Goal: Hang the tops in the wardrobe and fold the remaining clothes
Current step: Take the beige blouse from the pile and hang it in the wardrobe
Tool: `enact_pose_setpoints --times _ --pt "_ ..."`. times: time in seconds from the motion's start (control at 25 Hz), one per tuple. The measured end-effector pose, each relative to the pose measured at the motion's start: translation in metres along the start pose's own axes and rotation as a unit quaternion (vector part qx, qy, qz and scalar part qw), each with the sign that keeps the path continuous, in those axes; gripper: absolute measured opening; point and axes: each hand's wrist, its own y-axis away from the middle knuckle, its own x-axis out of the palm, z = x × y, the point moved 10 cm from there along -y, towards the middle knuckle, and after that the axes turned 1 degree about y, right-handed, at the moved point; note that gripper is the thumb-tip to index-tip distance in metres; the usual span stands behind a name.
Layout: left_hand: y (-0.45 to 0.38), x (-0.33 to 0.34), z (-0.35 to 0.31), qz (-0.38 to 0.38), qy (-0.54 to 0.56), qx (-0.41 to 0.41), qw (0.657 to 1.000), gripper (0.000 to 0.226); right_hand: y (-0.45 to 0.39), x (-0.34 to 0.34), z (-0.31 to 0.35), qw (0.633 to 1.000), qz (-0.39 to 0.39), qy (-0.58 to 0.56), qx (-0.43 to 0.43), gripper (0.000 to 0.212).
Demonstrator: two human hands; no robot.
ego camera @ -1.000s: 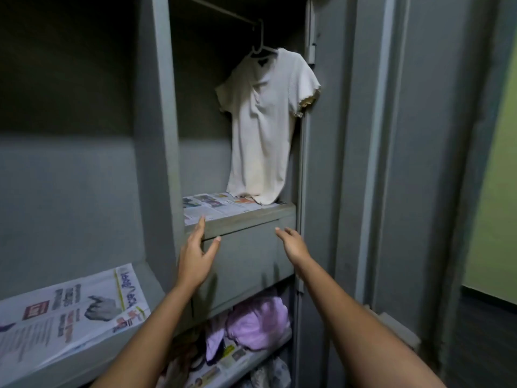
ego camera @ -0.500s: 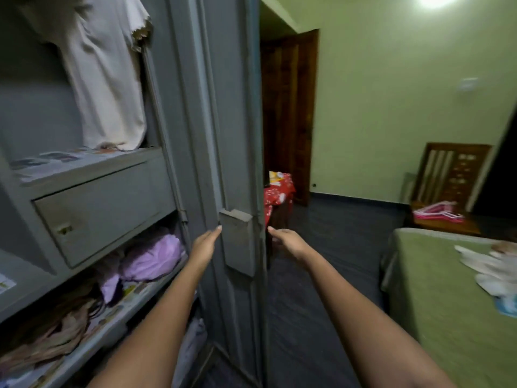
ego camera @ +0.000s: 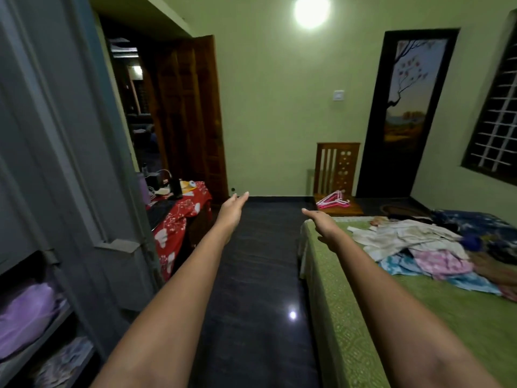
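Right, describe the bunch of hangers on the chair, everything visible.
The pink hangers lie in a loose flat bunch on the seat of the wooden chair by the far wall, beyond the foot of the bed. They look like thin plastic, pink with paler edges, overlapping at angles. No garment hangs on them and neither hand touches them.

The floor (ego camera: 251, 275) beside the bed (ego camera: 349, 331) is dark and glossy, with a lamp mirrored in it, while the bed cover is a matt green cloth with a woven pattern. On the bed lies a heap of soft, crumpled clothes (ego camera: 414, 247), and behind the bed stands a chair (ego camera: 337, 166) of polished brown wood carrying hangers (ego camera: 334, 202), probably plastic. Across the floor from the bed, the wardrobe (ego camera: 70, 163) looks like grey painted metal, smooth and matt.
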Motion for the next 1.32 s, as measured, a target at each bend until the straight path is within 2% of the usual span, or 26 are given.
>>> enact_pose_setpoints --times 0.24,0.4,0.56,0.68,0.84,1.04,1.32 --pt "-0.125 0.024 -0.003 -0.006 -0.042 0.040 0.998 0.059 -0.129 0.006 -0.006 1.000 0.012 -0.010 0.014 0.072" --pt "-0.239 0.026 -0.033 -0.014 -0.059 0.058 0.996 0.056 -0.247 0.009 0.038 1.000 0.014 -0.024 -0.007 0.097" --pt "-0.353 0.035 -0.072 -0.015 -0.065 0.091 0.994 0.055 -0.357 0.011 0.088 0.999 -0.002 -0.006 -0.040 0.078" --pt "-0.426 0.053 -0.065 -0.004 -0.075 0.084 0.994 0.055 -0.429 0.017 0.082 1.000 0.015 -0.003 -0.022 0.080" --pt "-0.519 0.086 -0.042 0.005 -0.083 0.059 0.995 0.056 -0.525 0.004 0.075 1.000 -0.003 -0.001 -0.004 0.081" --pt "-0.654 0.160 -0.066 0.015 -0.073 0.098 0.992 0.055 -0.667 -0.051 0.103 0.999 -0.036 0.009 -0.033 0.083" --pt "-0.825 0.329 -0.119 0.096 -0.045 0.132 0.986 0.058 -0.833 -0.187 0.142 0.992 -0.113 0.005 -0.048 0.082"
